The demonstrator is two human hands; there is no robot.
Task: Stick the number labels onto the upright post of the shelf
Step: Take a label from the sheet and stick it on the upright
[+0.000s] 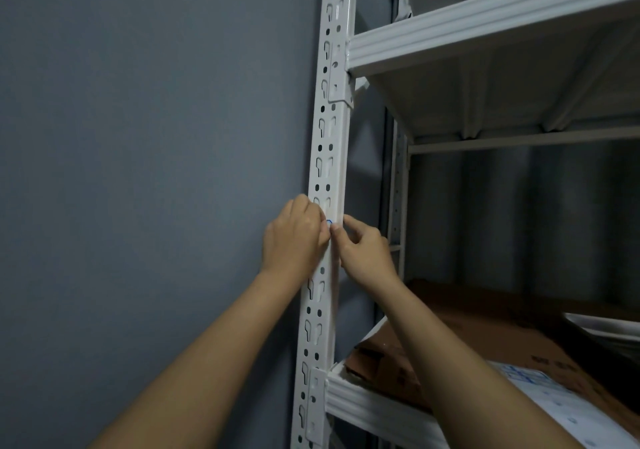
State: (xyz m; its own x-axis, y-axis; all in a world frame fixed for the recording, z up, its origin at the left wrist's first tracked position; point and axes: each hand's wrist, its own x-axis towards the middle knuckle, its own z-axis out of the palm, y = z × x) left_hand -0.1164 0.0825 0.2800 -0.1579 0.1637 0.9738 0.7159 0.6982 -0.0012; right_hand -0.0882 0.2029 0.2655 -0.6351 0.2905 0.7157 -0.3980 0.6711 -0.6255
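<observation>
The white upright post (329,143) of the metal shelf runs from top to bottom, pierced with slots and holes. A small white label with a blue number (329,222) lies against the post at mid height, mostly hidden by fingers. My left hand (294,237) reaches in from the left, its curled fingers on the label's left edge. From the right, my right hand (363,251) pinches the label's lower right edge with thumb and fingertips. Both hands meet at the post.
A grey wall (156,171) lies left of the post. Upper shelf beam (485,26) and lower shelf beam (374,410) join the post. Brown cardboard (485,327) and a white printed box (554,403) lie on the lower shelf. A rear post (398,206) stands behind.
</observation>
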